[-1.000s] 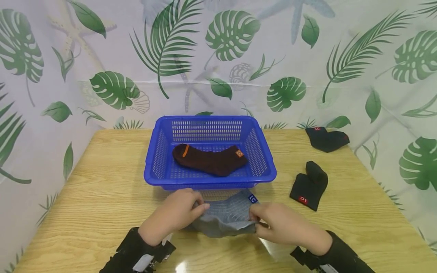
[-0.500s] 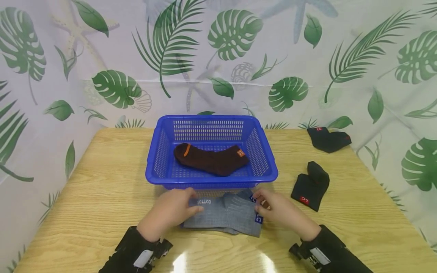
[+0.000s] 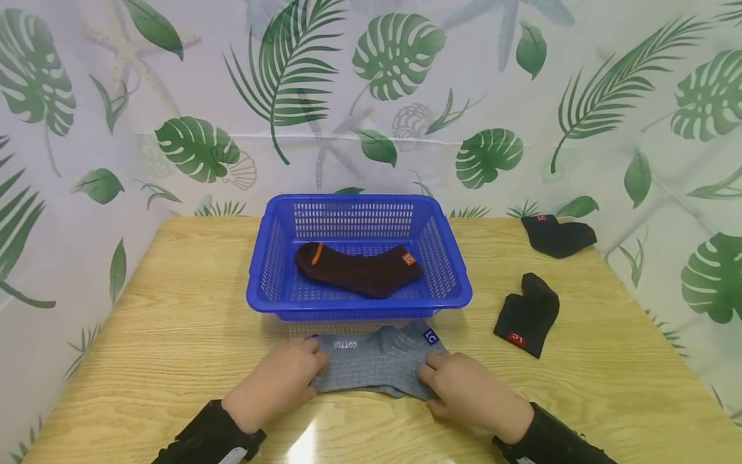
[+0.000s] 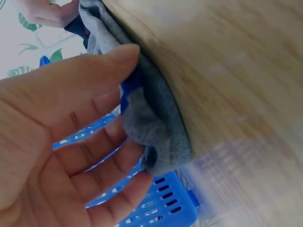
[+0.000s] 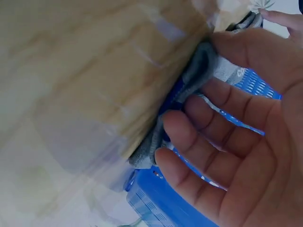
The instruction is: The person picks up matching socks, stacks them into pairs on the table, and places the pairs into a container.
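Observation:
A pair of grey socks (image 3: 371, 361) with a blue LC tag and white lettering lies flat on the table, one laid over the other. My left hand (image 3: 281, 380) holds their toe end. In the left wrist view its thumb (image 4: 124, 56) lies over the grey cloth and the fingers curl against the end. At the cuff end my right hand (image 3: 472, 390) grips the lower corner with bent fingers. The right wrist view shows its thumb and fingertips (image 5: 176, 124) around the cuff edge (image 5: 147, 149); the lower tag is covered in the head view.
Just behind the grey socks stands a blue plastic basket (image 3: 359, 314) with a brown sock (image 3: 359, 270) inside. To the right lie a black sock (image 3: 526, 319) with a red tag and, farther back, another black sock (image 3: 558, 237). A leaf-patterned cloth (image 3: 371, 116) hangs behind the table.
The grey socks went from being lifted and stretched to lying flat on the table. Both hands have since lowered, the left to the toe end and the right to the cuff corner.

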The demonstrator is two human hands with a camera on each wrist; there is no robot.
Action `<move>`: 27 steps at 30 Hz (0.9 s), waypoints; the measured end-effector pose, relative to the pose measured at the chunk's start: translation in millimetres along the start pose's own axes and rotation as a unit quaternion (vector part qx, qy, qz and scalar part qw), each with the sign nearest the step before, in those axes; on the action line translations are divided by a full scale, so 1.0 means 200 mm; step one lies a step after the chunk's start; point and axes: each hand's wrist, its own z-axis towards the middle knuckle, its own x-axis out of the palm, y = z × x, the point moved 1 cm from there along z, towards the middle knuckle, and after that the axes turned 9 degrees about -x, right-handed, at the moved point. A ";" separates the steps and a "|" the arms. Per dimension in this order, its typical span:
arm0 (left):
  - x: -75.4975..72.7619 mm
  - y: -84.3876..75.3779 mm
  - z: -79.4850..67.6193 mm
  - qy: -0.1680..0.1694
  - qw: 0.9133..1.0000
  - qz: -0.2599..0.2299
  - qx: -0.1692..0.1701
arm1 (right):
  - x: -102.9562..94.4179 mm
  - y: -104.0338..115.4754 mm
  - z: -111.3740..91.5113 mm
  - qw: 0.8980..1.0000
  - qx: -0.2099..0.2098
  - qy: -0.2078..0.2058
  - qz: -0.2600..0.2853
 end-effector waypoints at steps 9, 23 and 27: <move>-0.04 0.02 0.01 -0.045 0.998 -0.043 -0.005 | -0.04 -0.02 0.01 0.997 0.023 -0.078 -0.016; -0.11 0.05 0.03 -0.158 0.948 -0.252 -0.109 | -0.20 -0.10 -0.02 0.941 0.139 -0.290 0.106; -0.10 0.06 0.04 -0.121 0.903 -0.378 -0.165 | -0.20 -0.12 -0.02 0.909 0.177 -0.296 0.236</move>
